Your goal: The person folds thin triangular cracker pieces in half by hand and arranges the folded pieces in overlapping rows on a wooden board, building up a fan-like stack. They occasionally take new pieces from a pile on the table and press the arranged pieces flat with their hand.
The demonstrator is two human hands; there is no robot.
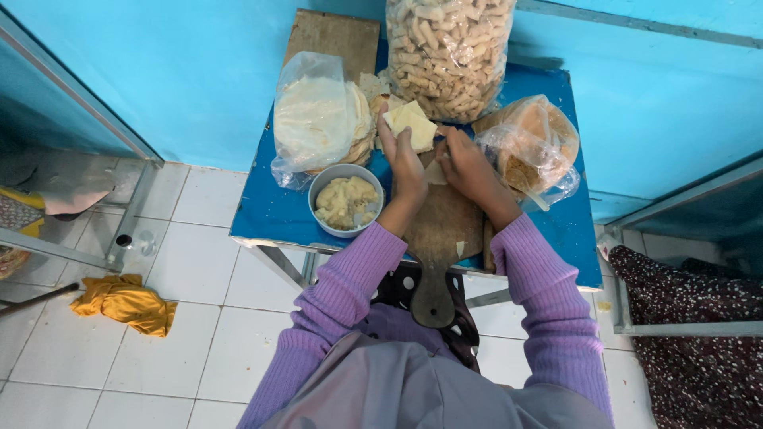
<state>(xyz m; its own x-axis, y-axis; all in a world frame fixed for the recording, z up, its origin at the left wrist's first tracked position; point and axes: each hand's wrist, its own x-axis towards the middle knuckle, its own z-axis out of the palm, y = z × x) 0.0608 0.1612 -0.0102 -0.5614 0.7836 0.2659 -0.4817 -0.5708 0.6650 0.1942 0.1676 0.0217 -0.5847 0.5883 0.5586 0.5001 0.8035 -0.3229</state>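
- Nearest to the camera are the person's purple sleeves, which reach forward over a small blue surface.
- Under the forearms lies a round wooden board; its handle hangs over the near edge of the surface.
- Just left of the board stands a grey bowl with a pale yellow mash inside.
- The left hand is closed around a folded pale yellow dough sheet and holds it up above the far end of the board.
- The right hand is beside it, with the fingers curled down on a small pale piece on the board; how firmly it pinches, I cannot tell.
- Farther back are a clear bag of flat white rounds, a bag of orange-brown crackers and a tall bag of pale stick snacks, all close around the hands.
- I think the thin sheet may tear or slip, because only one hand holds it in the air.
- An elbow may also push the board's overhanging handle or the bowl, which stands near the edge, and tip it to the tiled floor.
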